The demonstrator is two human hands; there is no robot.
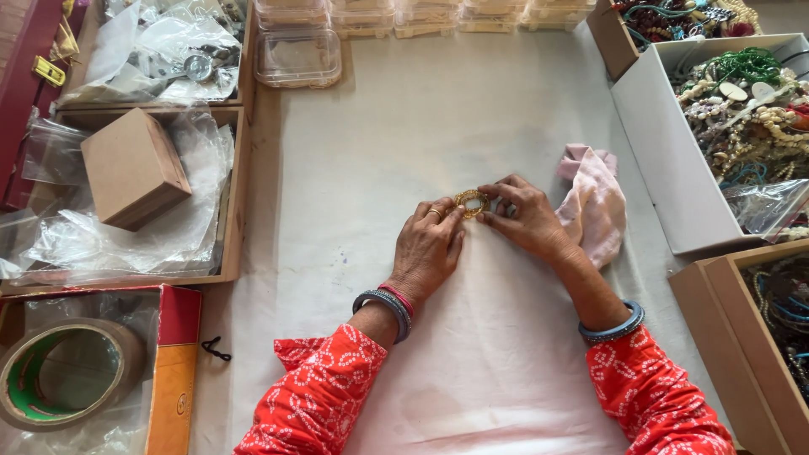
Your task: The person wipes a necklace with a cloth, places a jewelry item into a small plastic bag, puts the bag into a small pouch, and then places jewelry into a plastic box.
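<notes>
White cloth [472, 126]; both hands [428, 248] [524, 215] grip gold ring [472, 201]; white box [666, 160] holds beads [746, 109].

Two hands [430, 244], one gold ring ornament [471, 201], one pink cloth [597, 202], one tape roll [63, 371].

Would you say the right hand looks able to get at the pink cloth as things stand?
Probably yes: the pink cloth lies right beside the right hand with nothing between, though that hand and the left hand both pinch a gold ring.
</notes>
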